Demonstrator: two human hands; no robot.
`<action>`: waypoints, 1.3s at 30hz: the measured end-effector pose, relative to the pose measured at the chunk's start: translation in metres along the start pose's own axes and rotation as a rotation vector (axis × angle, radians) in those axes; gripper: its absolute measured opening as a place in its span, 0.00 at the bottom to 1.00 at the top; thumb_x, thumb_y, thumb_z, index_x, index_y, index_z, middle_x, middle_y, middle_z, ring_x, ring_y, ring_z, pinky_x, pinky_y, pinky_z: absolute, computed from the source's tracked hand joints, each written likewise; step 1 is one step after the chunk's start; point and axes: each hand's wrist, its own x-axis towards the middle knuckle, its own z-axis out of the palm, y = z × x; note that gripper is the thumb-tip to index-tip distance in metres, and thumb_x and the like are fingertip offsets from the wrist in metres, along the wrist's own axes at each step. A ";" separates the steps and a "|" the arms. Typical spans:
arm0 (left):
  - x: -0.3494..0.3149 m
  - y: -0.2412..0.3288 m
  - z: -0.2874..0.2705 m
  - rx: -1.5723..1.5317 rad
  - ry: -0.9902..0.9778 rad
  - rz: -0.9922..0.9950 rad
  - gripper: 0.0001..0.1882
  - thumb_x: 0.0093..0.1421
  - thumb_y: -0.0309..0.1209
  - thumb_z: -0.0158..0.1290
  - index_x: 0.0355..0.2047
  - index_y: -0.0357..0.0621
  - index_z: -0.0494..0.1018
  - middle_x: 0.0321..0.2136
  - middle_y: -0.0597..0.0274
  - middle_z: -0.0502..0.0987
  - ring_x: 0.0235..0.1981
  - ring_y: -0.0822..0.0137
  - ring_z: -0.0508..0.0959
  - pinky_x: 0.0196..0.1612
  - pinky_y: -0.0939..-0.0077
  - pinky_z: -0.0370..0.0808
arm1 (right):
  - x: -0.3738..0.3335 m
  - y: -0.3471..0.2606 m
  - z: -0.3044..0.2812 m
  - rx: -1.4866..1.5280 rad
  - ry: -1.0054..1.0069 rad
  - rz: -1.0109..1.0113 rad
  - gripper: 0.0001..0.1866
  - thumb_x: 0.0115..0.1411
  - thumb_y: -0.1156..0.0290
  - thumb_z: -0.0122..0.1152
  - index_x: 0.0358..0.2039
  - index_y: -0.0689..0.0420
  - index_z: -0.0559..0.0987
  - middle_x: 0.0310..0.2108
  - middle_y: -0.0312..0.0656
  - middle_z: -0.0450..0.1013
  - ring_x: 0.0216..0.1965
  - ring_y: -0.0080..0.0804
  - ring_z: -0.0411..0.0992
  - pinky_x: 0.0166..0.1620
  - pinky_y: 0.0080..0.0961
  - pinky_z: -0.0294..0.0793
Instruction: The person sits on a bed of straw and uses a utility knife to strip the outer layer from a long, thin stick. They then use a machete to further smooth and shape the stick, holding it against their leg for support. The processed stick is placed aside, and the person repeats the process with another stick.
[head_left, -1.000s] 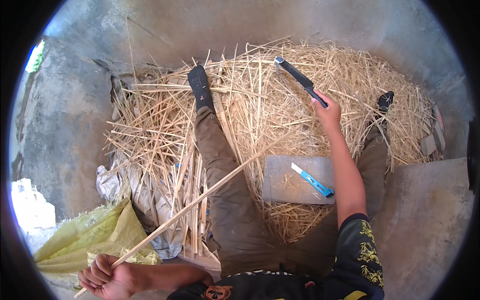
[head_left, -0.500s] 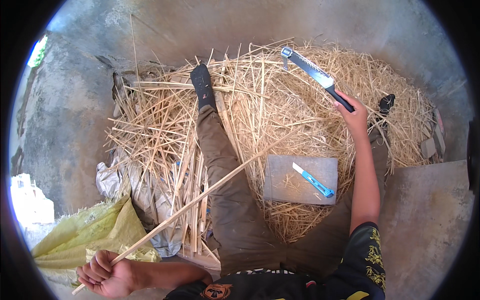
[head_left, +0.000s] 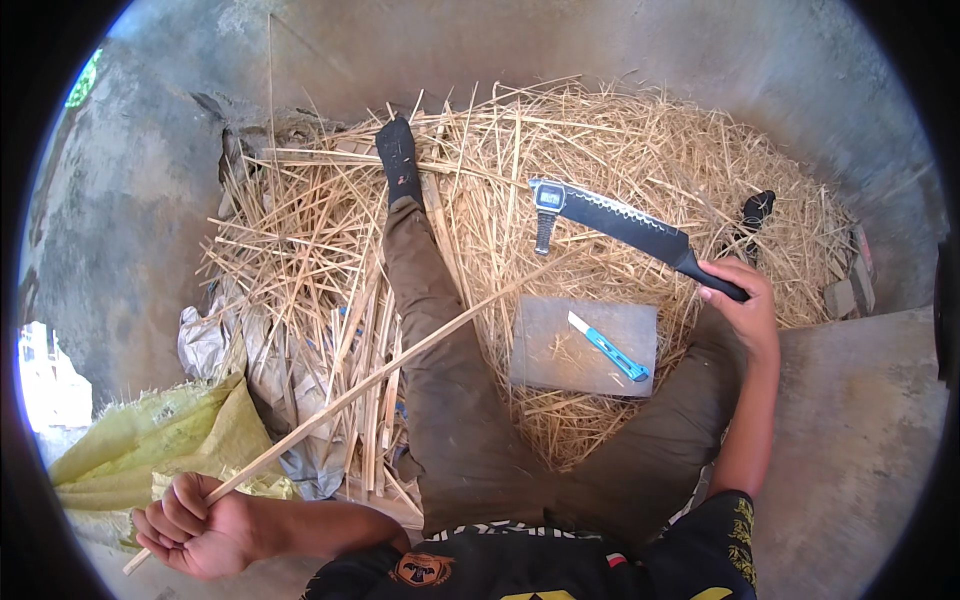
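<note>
My left hand [head_left: 195, 527], at the lower left, is closed round the near end of a long, pale bamboo strip [head_left: 375, 378]. The strip slants up to the right across my left leg, its far end over the straw. In my right hand [head_left: 743, 300] I grip the black handle of a machete [head_left: 625, 223] with a toothed upper edge. Its blade points left above the straw. At the blade's tip hangs a digital wristwatch [head_left: 548, 200], strap downward. Between my legs a grey board [head_left: 535, 345] carries a blue utility knife [head_left: 612, 350] with its blade out, among small shavings.
Shavings and straw [head_left: 620, 140] spread round my stretched legs [head_left: 435, 370]. Split strips [head_left: 290, 240] pile up on the left. A yellow-green sack [head_left: 170, 430] and crumpled grey sheeting [head_left: 205, 345] lie at lower left. A concrete wall [head_left: 480, 50] closes the far side.
My right hand has come down and nearer to me. The machete has swung flatter, its tip with the watch now lower and further left. My left hand still grips the strip.
</note>
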 end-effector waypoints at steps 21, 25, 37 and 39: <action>-0.008 0.004 0.013 -0.014 -0.020 -0.004 0.18 0.70 0.32 0.40 0.20 0.54 0.54 0.10 0.77 0.49 0.10 0.78 0.45 0.20 0.78 0.50 | 0.109 0.039 -0.028 -0.071 0.018 0.093 0.20 0.54 0.75 0.71 0.50 0.50 0.85 0.38 0.36 0.81 0.35 0.21 0.74 0.41 0.19 0.71; -0.004 0.003 0.012 -0.004 -0.018 -0.012 0.18 0.71 0.32 0.40 0.20 0.54 0.55 0.10 0.78 0.49 0.09 0.79 0.45 0.20 0.79 0.50 | 0.161 0.070 -0.019 -0.028 0.041 0.123 0.21 0.54 0.75 0.71 0.50 0.49 0.85 0.39 0.36 0.81 0.36 0.21 0.75 0.41 0.19 0.73; 0.012 0.005 0.008 0.078 0.032 -0.001 0.19 0.68 0.29 0.40 0.18 0.53 0.54 0.10 0.76 0.49 0.09 0.78 0.45 0.21 0.78 0.49 | 0.258 0.161 0.012 -0.026 -0.025 0.232 0.21 0.52 0.80 0.70 0.48 0.51 0.85 0.43 0.36 0.81 0.39 0.21 0.78 0.47 0.21 0.76; 0.011 0.006 0.006 0.078 0.015 -0.010 0.18 0.68 0.29 0.40 0.18 0.53 0.54 0.10 0.76 0.49 0.09 0.78 0.45 0.22 0.77 0.50 | 0.261 0.172 0.015 -0.034 -0.012 0.252 0.22 0.51 0.80 0.71 0.48 0.47 0.85 0.43 0.36 0.82 0.40 0.21 0.78 0.49 0.22 0.76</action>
